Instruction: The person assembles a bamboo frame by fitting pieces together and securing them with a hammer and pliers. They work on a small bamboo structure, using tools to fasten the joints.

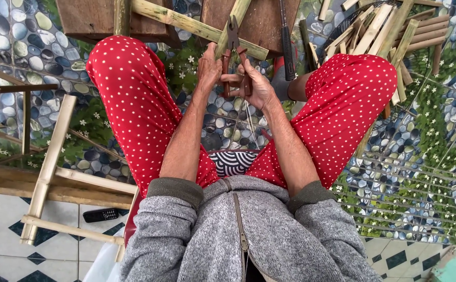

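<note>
2 hands – left hand [208, 70], right hand [254, 86] – fingers closed round pliers [234, 49] on bamboo stick [196, 27].

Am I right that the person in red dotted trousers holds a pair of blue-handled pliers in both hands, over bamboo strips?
Not quite: the head view shows the pliers have reddish-brown handles, not blue. Left hand and right hand both grip them over the bamboo strips.

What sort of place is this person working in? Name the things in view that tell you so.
Probably a home workshop for bamboo craft, set on a tiled floor. Clues: a pile of split bamboo strips in a basket, a half-built bamboo frame, and pincers held in both hands against a bamboo pole.
</note>
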